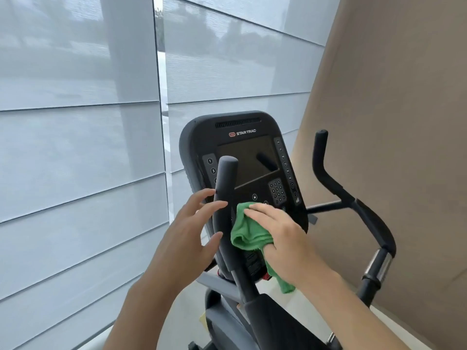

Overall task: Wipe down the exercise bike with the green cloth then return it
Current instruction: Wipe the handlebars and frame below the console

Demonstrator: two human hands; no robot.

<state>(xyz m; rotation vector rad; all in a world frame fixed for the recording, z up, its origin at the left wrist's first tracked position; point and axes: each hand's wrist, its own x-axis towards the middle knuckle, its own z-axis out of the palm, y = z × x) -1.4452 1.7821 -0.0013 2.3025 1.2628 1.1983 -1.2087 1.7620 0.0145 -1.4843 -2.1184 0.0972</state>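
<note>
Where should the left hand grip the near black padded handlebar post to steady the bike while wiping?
Wrap the left hand around the straight mid-section of the near black padded handlebar post, coming from its left side. The post stands nearly upright there, and its right side is crowded by the right hand pressing the green cloth on the console.

One head cam only — looks fwd and down, close on the bike console, window blinds behind.
</note>
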